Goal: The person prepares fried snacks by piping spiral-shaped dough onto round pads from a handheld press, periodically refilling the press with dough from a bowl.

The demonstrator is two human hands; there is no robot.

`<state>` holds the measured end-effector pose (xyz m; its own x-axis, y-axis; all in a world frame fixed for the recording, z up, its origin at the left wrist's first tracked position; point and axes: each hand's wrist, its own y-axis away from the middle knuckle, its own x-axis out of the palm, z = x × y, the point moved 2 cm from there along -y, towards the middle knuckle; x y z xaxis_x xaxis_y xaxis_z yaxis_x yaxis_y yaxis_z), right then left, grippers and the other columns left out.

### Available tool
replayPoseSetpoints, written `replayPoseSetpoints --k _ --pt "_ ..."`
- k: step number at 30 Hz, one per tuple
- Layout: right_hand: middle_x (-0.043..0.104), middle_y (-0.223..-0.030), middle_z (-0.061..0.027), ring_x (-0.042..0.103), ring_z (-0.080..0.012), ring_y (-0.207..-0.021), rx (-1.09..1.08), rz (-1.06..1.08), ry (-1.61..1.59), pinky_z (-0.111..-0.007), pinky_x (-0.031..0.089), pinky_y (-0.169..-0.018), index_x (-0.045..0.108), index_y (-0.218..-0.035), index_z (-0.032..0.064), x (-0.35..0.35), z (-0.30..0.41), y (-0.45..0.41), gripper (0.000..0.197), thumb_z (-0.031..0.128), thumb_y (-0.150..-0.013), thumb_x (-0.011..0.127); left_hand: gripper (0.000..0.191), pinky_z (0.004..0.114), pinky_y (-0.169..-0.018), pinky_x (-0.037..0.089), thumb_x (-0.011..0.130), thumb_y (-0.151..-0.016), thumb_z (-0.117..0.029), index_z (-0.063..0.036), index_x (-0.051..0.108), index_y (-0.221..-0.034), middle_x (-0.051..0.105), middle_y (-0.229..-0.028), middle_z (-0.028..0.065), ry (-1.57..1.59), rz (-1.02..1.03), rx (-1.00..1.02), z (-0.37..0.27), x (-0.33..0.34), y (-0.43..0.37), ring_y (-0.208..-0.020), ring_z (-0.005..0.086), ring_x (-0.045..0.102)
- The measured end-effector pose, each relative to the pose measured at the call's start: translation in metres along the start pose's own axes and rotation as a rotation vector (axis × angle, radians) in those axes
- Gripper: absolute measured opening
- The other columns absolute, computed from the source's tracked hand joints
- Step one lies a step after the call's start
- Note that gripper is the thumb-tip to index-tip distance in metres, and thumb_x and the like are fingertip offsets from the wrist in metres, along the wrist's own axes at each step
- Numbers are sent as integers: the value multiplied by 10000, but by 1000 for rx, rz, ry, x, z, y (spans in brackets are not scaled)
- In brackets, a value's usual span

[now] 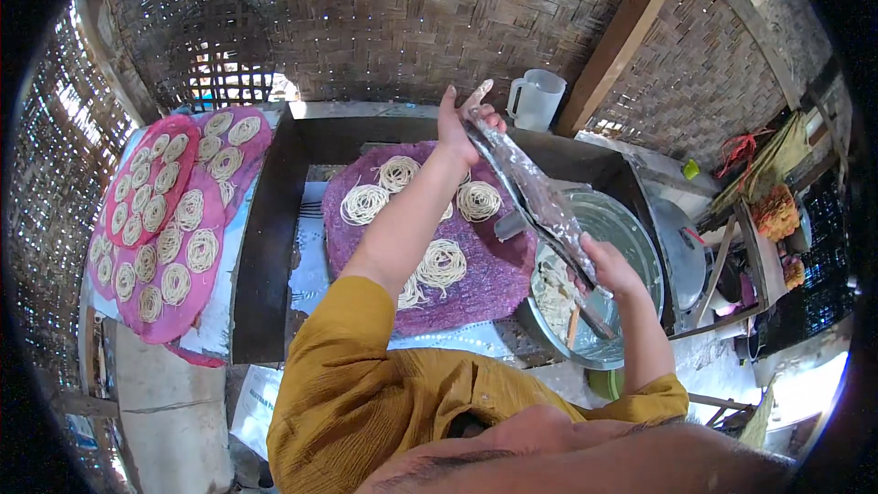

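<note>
Both my hands are on a long, dough-smeared hand press (531, 185) that looks wooden, held slantwise in mid-air. My left hand (466, 120) has its upper end, with a thumb and a floury finger sticking out. Around the lower end curls my right hand (609, 266), above a large metal basin (648, 240). A short grey cylinder (511, 225) projects from the press's underside. Below it lies a purple mesh sheet (411, 315) bearing several coiled nests of noodles (441, 264); my left forearm hides some. Pale dough (554, 291) and a wooden stick (573, 326) are in the basin.
Dark raised boards (264, 254) frame the work table. At left, pink sheets (199, 309) carry more noodle nests. A white plastic jug (538, 99) stands on the back ledge, against a woven bamboo wall (411, 20). A metal lid (675, 247) sits at right.
</note>
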<state>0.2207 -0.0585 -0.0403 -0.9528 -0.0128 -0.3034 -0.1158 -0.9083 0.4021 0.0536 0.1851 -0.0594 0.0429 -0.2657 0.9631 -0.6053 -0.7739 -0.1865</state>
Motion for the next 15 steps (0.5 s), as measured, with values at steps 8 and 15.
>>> replayPoseSetpoints --k 8,15 --pt "525 -560 -49 468 -111 -407 -31 -22 182 -252 378 -382 568 -784 1 7 19 31 409 383 -855 440 533 311 -554 349 431 -783 -507 -85 502 -1100 326 -457 -35 -6 -143 -11 6 8 28 -431 139 355" --pt "508 -548 -33 469 -95 -432 -175 -160 163 -241 374 -397 565 -717 -5 7 36 27 355 315 -837 469 494 269 -516 330 395 -801 -485 -92 533 -1065 308 -432 -54 -25 37 98 -27 59 29 -402 94 324"
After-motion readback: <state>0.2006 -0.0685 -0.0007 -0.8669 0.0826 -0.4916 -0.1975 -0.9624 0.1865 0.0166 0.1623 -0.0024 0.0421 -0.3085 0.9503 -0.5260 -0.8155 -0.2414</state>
